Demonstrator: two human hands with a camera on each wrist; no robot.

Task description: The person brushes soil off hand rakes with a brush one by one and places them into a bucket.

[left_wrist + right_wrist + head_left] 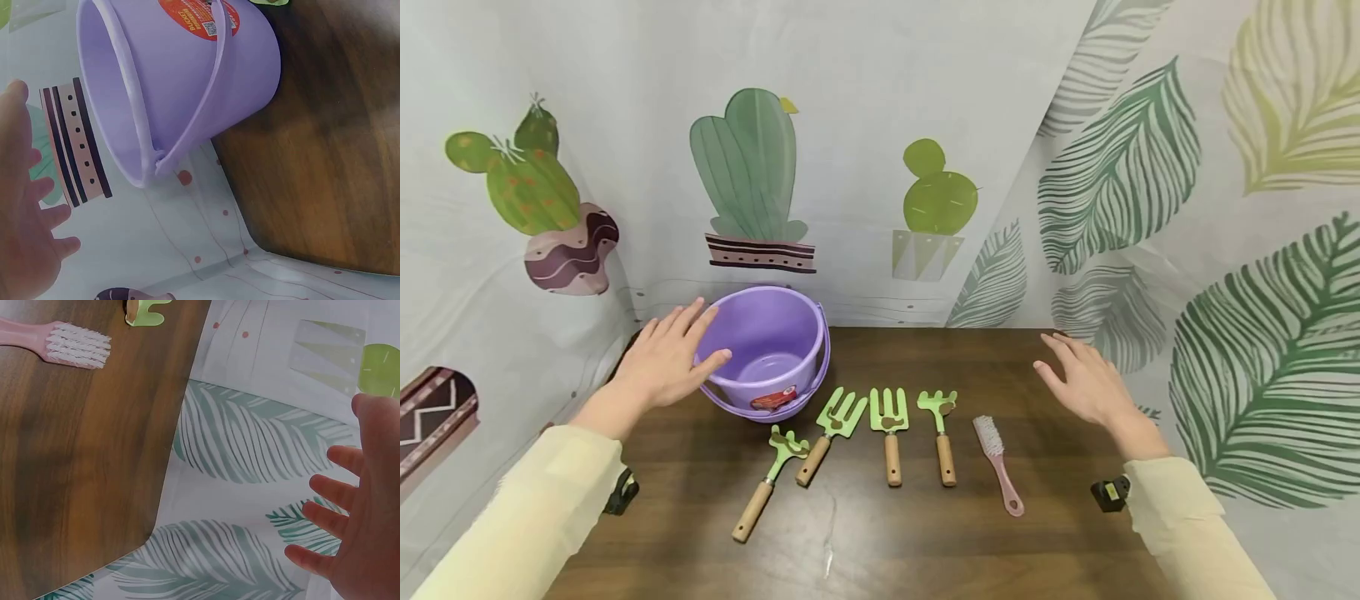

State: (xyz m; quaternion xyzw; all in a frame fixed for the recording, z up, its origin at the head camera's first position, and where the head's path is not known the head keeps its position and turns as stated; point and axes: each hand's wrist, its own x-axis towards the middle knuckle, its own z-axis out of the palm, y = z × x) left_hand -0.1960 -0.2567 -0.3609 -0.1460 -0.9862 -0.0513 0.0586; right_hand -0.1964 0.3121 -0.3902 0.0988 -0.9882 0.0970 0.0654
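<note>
In the head view my left hand (664,357) is held up with spread fingers beside a purple bucket (811,375). The left wrist view shows a gap between this hand (28,212) and the bucket (181,81). My right hand (1086,383) hovers, fingers extended, at the right of the table and holds nothing. Nearest to it lies a pink-handled brush (1000,471) with white bristles. Left of the brush are a small green rake (943,437), an upright-lying green garden fork (891,433), a tilted green fork (831,435) and another small rake (767,483), all with wooden handles.
The brown wooden table (925,542) ends at a fabric backdrop (865,167) printed with cacti and leaves. The bucket's handle (820,387) hangs down over its front. In the right wrist view a table corner shows near the backdrop.
</note>
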